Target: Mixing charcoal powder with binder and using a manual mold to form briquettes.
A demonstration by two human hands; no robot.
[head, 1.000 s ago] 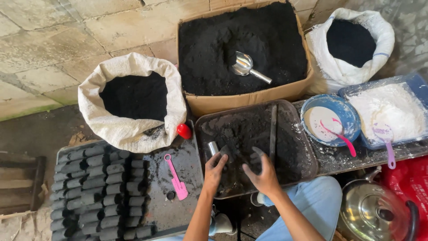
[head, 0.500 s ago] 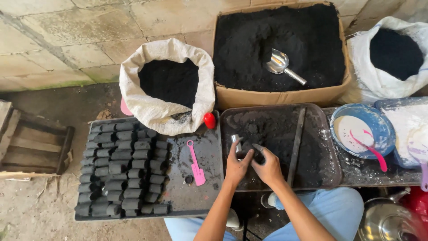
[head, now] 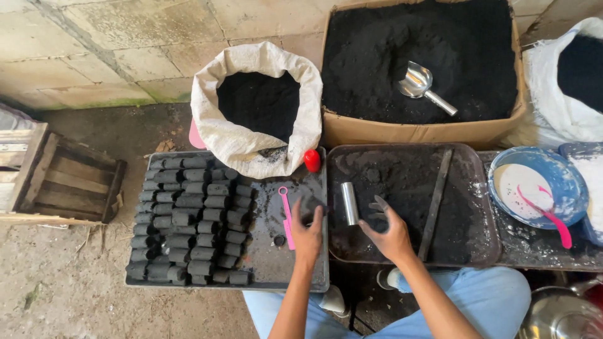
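Observation:
My left hand [head: 306,233] reaches over the dark left tray [head: 276,267] and grips a small black briquette [head: 311,205] at its fingertips. It is next to a pink spoon-like tool [head: 287,220]. Rows of black cylindrical briquettes [head: 188,220] fill the left part of that tray. My right hand [head: 391,231], blackened and with fingers apart, hovers over the right tray [head: 477,251] of black powder. It holds nothing and is just right of a short metal tube [head: 349,203]. A flat metal bar [head: 436,204] lies across that tray.
Behind the trays stand a white sack [head: 251,141] of black powder, a cardboard box [head: 421,133] of black powder with a metal scoop [head: 419,83], and another white sack [head: 553,107]. There are also a red cap [head: 312,161], a blue bowl [head: 553,164] with white paste, a wooden crate [head: 59,176] and a metal pot [head: 559,317].
My left hand has moved from the right tray to the left tray with a briquette in it. My right hand has let go and spread. The view has shifted toward the left.

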